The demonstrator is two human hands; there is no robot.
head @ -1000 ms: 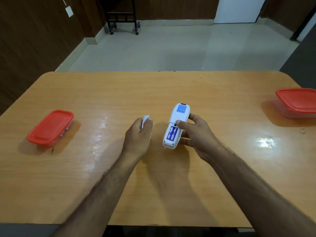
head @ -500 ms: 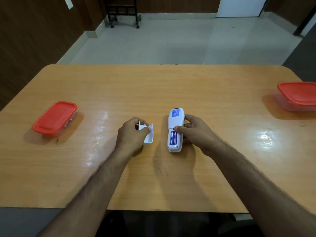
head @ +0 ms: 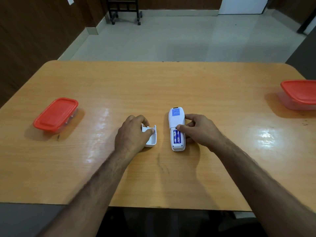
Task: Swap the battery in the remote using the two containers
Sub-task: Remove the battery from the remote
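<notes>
Near the middle of the wooden surface (head: 171, 86), the left hand (head: 132, 133) pinches the detached battery cover (head: 152, 136) between thumb and curled fingers, its inner side up, resting on the wood. Just to its right, the right hand (head: 198, 130) grips the white remote (head: 177, 129), lying face down, thumb at the top edge of the open bay where two blue batteries (head: 177, 136) sit. To do this step well, I judge the cover should be let go close by, then the remote steadied while a fingertip levers one cell out. Farther out, well apart, stand the left container (head: 55, 115) and the right container (head: 300, 94), both with red lids shut; each must be opened. Nothing lies between.
</notes>
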